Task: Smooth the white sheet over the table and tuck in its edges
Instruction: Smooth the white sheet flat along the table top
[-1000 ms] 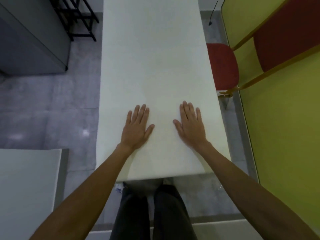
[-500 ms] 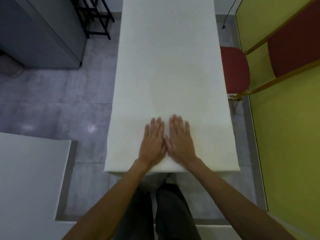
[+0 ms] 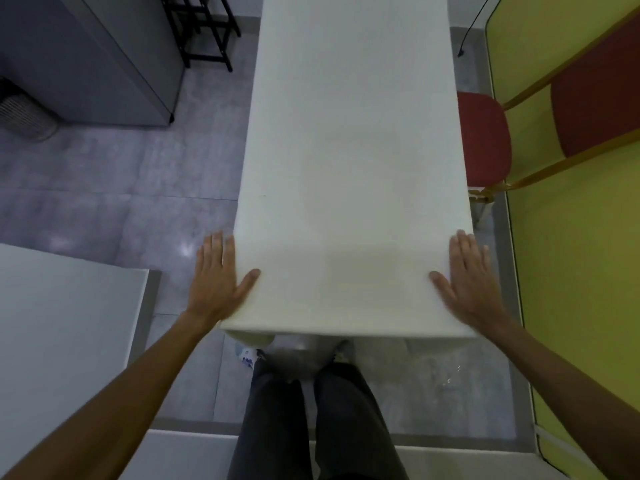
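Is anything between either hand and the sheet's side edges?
Nothing visible: left hand and right hand lie against the white sheet at its side edges. A red chair seat stands beside the right edge farther along.

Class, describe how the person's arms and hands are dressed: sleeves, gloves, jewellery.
The left forearm and right forearm are bare to the frame edge; no sleeve shows. The left hand and right hand wear no gloves; no ring, watch or bracelet is visible. Dark trousers show below.
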Motion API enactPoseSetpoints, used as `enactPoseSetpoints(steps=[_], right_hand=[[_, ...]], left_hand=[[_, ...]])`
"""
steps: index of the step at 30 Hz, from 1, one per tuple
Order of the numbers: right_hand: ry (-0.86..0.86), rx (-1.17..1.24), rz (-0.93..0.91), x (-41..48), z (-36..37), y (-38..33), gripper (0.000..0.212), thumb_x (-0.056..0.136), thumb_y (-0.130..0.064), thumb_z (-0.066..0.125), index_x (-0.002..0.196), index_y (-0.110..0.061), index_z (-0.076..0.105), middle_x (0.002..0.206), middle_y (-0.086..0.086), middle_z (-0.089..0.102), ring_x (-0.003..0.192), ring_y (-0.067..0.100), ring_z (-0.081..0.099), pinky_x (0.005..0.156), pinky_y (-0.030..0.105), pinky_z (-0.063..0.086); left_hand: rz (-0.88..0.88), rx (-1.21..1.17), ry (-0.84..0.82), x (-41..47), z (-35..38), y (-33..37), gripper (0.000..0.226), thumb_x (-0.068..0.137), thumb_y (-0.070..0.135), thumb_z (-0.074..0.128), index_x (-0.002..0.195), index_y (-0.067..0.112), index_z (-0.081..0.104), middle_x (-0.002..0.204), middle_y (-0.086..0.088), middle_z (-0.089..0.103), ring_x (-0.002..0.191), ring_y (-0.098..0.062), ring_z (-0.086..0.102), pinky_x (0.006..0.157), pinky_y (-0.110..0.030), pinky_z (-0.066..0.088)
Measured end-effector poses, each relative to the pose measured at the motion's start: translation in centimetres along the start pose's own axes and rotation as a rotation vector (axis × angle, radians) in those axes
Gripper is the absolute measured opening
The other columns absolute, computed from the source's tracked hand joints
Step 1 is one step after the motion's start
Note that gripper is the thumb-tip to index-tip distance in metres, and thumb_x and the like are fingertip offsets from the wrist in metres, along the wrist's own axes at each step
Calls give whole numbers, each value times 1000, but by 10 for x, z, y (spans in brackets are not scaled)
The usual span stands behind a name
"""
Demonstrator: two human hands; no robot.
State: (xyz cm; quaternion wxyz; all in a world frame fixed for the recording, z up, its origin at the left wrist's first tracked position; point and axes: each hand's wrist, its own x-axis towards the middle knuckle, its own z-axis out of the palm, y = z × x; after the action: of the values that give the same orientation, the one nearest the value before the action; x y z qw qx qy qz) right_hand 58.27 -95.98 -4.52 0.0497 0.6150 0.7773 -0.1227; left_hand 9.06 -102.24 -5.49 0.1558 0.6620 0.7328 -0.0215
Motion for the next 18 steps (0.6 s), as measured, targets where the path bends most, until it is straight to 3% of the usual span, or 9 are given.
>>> enactPoseSetpoints(steps=[2, 5, 9, 13, 18], right_hand=[[43, 54, 0, 4, 3, -28, 84, 102, -60, 24, 159, -3, 3, 168, 17, 1, 156, 29, -4, 124, 56, 8], [97, 105, -152, 17, 14, -111, 77, 105, -52, 26, 158, 2, 11, 166, 22, 8, 155, 35, 4, 124, 55, 9], [66, 70, -255, 25, 38, -183, 67, 108, -45, 24, 158, 0, 18, 166, 18, 13, 156, 31, 6, 125, 54, 11], [37, -33, -280, 21, 32, -126, 73, 106, -51, 25, 158, -1, 16, 167, 16, 11, 156, 29, 8, 124, 54, 14], [41, -4, -39, 4, 15, -30, 77, 105, -55, 21, 160, -5, 3, 169, 12, -2, 156, 24, -6, 126, 50, 7]], left_hand=[[43, 15, 26, -1, -2, 14, 91, 94, 69, 26, 156, 6, 1, 164, -18, -3, 152, -32, -6, 123, -54, 7], [191, -40, 74, 4, 3, 81, 80, 101, 52, 33, 156, 4, 1, 164, -15, -7, 152, -27, -11, 124, -46, -1], [240, -71, 34, 11, 27, 150, 63, 104, 33, 30, 156, 4, 7, 165, -13, -2, 152, -25, -8, 123, -50, 11], [268, 47, 41, 10, 22, 103, 75, 101, 53, 30, 157, 11, 3, 166, -7, -5, 152, -24, -8, 124, -49, 7], [126, 21, 52, 5, 10, 42, 85, 96, 64, 25, 157, 12, -3, 166, -5, -7, 152, -22, -10, 123, -53, 7]])
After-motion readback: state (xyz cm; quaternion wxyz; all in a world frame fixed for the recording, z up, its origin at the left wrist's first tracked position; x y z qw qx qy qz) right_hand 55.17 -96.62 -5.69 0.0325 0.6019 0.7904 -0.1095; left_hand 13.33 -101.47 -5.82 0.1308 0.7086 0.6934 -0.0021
